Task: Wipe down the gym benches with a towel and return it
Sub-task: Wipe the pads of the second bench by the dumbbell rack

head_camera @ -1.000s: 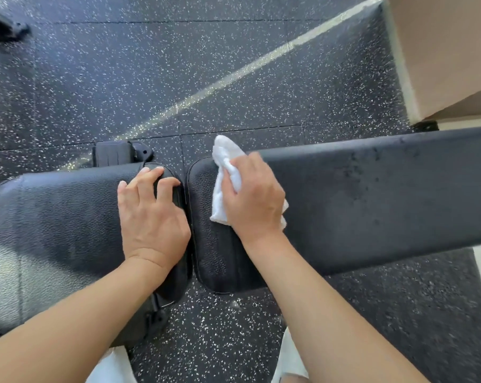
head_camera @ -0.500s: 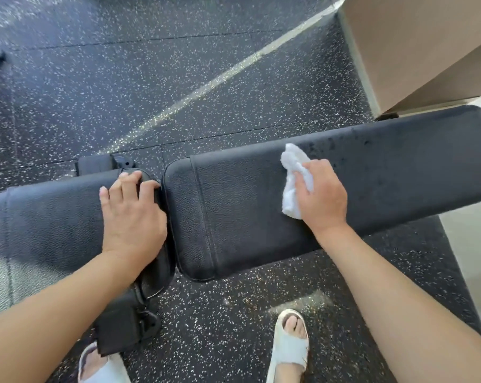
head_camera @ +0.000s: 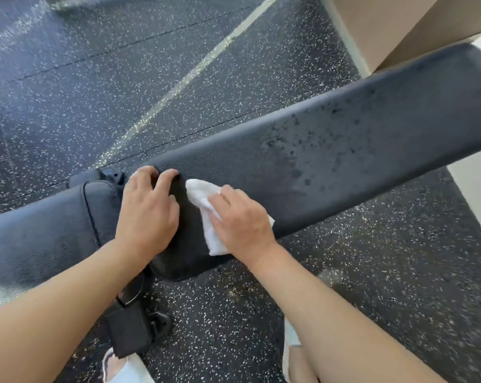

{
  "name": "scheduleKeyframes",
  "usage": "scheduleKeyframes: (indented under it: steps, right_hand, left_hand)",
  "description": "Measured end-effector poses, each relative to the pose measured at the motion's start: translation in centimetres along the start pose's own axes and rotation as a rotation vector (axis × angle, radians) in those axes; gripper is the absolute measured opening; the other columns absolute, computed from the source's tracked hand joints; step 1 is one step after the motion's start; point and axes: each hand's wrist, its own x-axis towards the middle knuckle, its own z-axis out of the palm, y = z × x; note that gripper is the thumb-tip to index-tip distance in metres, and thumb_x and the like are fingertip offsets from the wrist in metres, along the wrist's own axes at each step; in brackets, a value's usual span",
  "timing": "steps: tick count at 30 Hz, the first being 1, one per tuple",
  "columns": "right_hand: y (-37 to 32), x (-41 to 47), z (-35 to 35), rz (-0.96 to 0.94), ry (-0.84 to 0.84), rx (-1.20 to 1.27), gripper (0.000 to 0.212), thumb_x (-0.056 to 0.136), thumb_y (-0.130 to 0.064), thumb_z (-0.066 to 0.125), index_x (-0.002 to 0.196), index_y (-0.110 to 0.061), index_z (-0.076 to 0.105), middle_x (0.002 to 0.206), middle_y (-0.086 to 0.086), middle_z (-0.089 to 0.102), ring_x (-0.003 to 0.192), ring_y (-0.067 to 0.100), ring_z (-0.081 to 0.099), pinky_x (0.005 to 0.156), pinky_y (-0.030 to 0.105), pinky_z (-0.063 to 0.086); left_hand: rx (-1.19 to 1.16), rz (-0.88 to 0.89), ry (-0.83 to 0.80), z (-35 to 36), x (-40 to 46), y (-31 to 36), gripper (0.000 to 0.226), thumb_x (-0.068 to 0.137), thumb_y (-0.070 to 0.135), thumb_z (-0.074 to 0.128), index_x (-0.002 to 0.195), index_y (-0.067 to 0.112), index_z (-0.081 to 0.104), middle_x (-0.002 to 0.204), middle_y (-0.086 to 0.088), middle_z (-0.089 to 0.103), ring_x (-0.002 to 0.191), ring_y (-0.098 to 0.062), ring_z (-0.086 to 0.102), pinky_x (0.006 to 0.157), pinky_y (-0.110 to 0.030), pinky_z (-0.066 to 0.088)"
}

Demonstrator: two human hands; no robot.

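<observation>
A black gym bench crosses the view, with a short seat pad [head_camera: 40,230] on the left and a long back pad [head_camera: 344,150] running up to the right. My left hand [head_camera: 148,211] rests over the gap between the two pads, its fingers curled over the far edge of the long pad's left end. A bunched white towel [head_camera: 202,196] lies on that same end. My right hand [head_camera: 242,219] holds it down against the pad, just right of my left hand. Dark wet spots dot the middle of the long pad.
The floor [head_camera: 123,78] is black speckled rubber with a pale line across it. A beige box or wall block [head_camera: 394,26] stands at the top right behind the bench. The bench frame and a black foot [head_camera: 129,327] sit below the gap. My white sandals [head_camera: 123,369] show at the bottom.
My right hand has swept the towel left along the long pad, from its middle back to the end beside my left hand. My left hand has stayed at the gap.
</observation>
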Motion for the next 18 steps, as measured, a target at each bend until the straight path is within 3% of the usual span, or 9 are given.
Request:
scheduleKeyframes:
  steps: [3, 7, 11, 15, 18]
  right_hand:
    - [7.7, 0.8, -2.9, 0.178, 0.067, -0.08, 0.019, 0.096, -0.029, 0.059, 0.096, -0.013, 0.069, 0.087, 0.005, 0.06, 0.074, 0.027, 0.061, 0.052, 0.035, 0.044]
    - [12.1, 0.7, -4.8, 0.373, 0.099, -0.094, 0.013, 0.096, -0.022, 0.066, 0.104, -0.012, 0.066, 0.092, 0.007, 0.056, 0.08, 0.029, 0.059, 0.053, 0.033, 0.043]
    - [6.7, -0.1, -2.5, 0.392, 0.146, -0.067, 0.014, 0.094, -0.027, 0.061, 0.095, -0.014, 0.066, 0.088, 0.004, 0.057, 0.074, 0.025, 0.056, 0.055, 0.029, 0.033]
    - [-2.3, -1.6, 1.4, 0.235, 0.098, 0.054, 0.009, 0.086, -0.021, 0.072, 0.085, -0.016, 0.065, 0.082, 0.003, 0.059, 0.071, 0.025, 0.057, 0.056, 0.037, 0.047]
    - [-3.9, -1.8, 2.2, 0.163, 0.118, 0.093, 0.013, 0.083, -0.016, 0.076, 0.082, -0.016, 0.063, 0.079, 0.004, 0.06, 0.067, 0.025, 0.058, 0.055, 0.039, 0.049]
  left_hand:
    - [0.121, 0.104, 0.048, 1.1, 1.1, 0.3, 0.048, 0.095, 0.02, 0.047, 0.14, 0.005, 0.055, 0.135, -0.027, 0.048, 0.121, -0.047, 0.045, 0.112, -0.057, 0.035]
    - [0.163, 0.062, 0.05, 2.6, 0.9, 0.3, 0.05, 0.095, 0.023, 0.043, 0.142, 0.006, 0.049, 0.141, -0.026, 0.044, 0.129, -0.053, 0.042, 0.115, -0.062, 0.032]
    - [0.151, 0.06, 0.065, 3.0, 0.9, 0.0, 0.05, 0.094, 0.026, 0.041, 0.142, 0.01, 0.048, 0.143, -0.021, 0.043, 0.132, -0.052, 0.04, 0.117, -0.061, 0.029]
    - [0.124, 0.047, 0.085, 3.5, 0.9, -0.3, 0.05, 0.095, 0.026, 0.043, 0.144, 0.015, 0.048, 0.145, -0.016, 0.042, 0.133, -0.048, 0.041, 0.121, -0.056, 0.026]
    - [0.131, 0.063, 0.087, 3.5, 1.0, -0.7, 0.048, 0.096, 0.024, 0.043, 0.143, 0.015, 0.048, 0.145, -0.017, 0.043, 0.132, -0.048, 0.043, 0.122, -0.054, 0.025]
